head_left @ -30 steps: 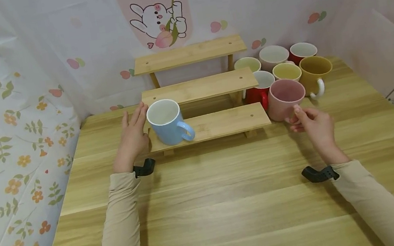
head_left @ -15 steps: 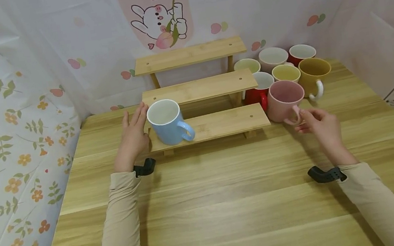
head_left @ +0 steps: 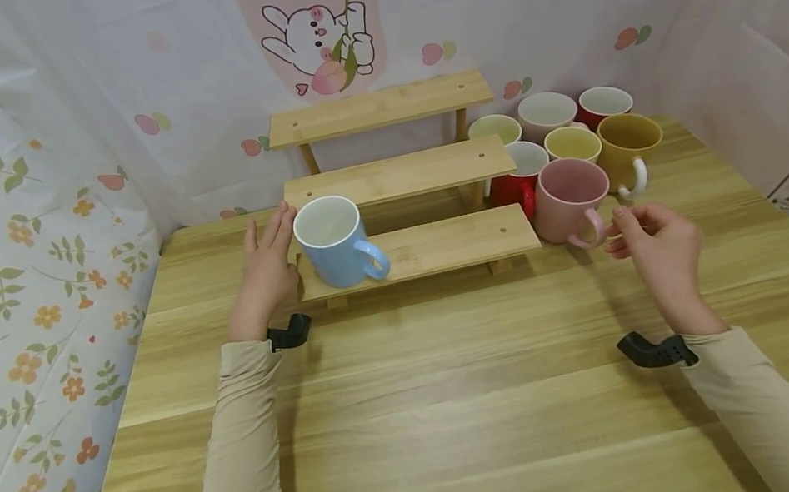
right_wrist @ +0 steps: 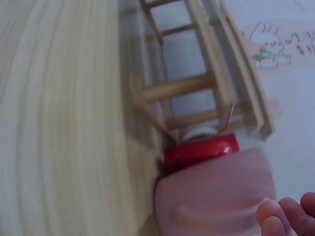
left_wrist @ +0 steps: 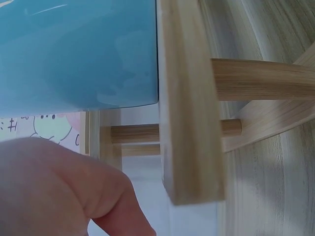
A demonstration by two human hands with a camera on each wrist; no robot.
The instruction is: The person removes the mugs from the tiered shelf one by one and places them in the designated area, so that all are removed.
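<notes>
A light blue mug [head_left: 334, 246] stands at the left end of the lowest board of the wooden rack [head_left: 451, 246], its handle to the right. My left hand [head_left: 265, 272] is at that end of the rack, fingers extended beside the mug and fingertips near the middle board. In the left wrist view, the blue mug [left_wrist: 78, 54] sits on the board edge above my hand. A pink mug [head_left: 570, 200] stands on the table off the rack's right end. Just right of its handle [head_left: 595, 228], my right hand [head_left: 660, 251] has loosely bent fingers and holds nothing.
Behind the pink mug several others crowd together: a red mug [head_left: 511, 187], a mustard mug [head_left: 631, 150] with a white handle, yellow ones and a pale one [head_left: 547, 111]. The rack's middle [head_left: 400, 175] and top boards [head_left: 379, 109] rise toward the back curtain.
My right hand has let go of the pink mug's handle and drawn off to the right. The pink mug's handle shows more fully. My left hand and the blue mug stay put.
</notes>
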